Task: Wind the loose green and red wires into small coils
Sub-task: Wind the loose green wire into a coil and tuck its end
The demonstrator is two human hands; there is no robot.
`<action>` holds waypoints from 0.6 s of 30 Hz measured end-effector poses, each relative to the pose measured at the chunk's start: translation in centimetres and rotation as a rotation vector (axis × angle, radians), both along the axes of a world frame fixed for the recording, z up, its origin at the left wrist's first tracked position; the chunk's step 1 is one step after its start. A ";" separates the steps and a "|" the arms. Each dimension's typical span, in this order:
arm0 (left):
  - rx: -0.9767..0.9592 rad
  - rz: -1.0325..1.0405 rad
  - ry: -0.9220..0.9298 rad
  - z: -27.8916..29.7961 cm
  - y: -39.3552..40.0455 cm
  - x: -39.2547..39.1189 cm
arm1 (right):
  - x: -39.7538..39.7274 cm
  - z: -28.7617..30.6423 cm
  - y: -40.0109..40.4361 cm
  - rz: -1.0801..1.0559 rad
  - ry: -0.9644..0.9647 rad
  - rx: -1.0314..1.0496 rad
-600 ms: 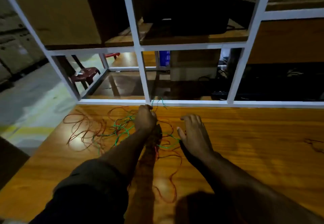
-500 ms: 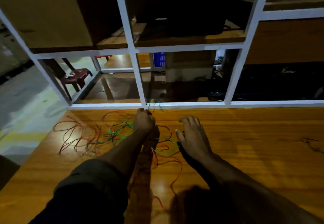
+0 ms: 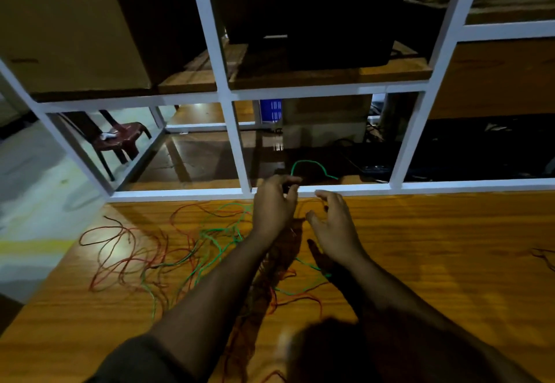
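My left hand (image 3: 271,205) pinches a green wire (image 3: 312,166) end above the table (image 3: 435,247), my right hand (image 3: 333,226) is loose, so I think winding starts, and next I must wrap it round.

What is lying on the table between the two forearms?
Tangled red and green wires cross the wooden table there, partly in shadow, between left hand and right hand; head view.

left hand (image 3: 271,205) pinches green wire (image 3: 310,166) | right hand (image 3: 335,226) open beside | red wires (image 3: 120,259) loose on table (image 3: 435,247)
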State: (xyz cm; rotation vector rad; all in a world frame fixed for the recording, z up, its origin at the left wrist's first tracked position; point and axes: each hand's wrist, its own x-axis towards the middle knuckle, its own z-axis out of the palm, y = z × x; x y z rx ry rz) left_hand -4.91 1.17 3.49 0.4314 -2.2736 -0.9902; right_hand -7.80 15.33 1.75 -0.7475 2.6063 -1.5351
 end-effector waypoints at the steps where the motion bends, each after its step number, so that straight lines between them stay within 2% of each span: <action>1: 0.051 -0.052 0.024 0.9 0.9 0.2 | 0.0 0.5 -0.2 0.024 -0.094 -0.067; 4: 0.288 -0.161 0.072 3.5 3.4 0.8 | 0.0 1.7 0.1 0.114 -0.219 -0.265; 6: 0.450 -0.193 0.078 4.8 4.9 1.1 | -0.1 2.2 1.2 0.132 -0.169 -0.318; 7: 0.459 -0.184 0.088 5.2 5.5 1.3 | -0.3 2.3 2.0 0.135 -0.141 -0.317; 8: 0.380 -0.153 0.090 5.3 6.0 1.3 | -0.6 2.5 3.0 0.134 -0.119 -0.308; 11: -0.180 -0.046 0.025 5.6 7.6 1.3 | -1.7 3.5 6.9 0.144 -0.062 -0.350; 13: -0.448 -0.027 0.008 5.8 9.3 0.8 | -2.9 4.6 9.9 0.167 0.013 -0.341; 15: -0.565 -0.048 -0.006 6.1 11.2 0.1 | -4.4 5.7 12.9 0.174 0.087 -0.327; 18: -0.506 -0.106 -0.029 6.2 13.8 -1.1 | -6.9 6.6 17.1 0.135 0.154 -0.349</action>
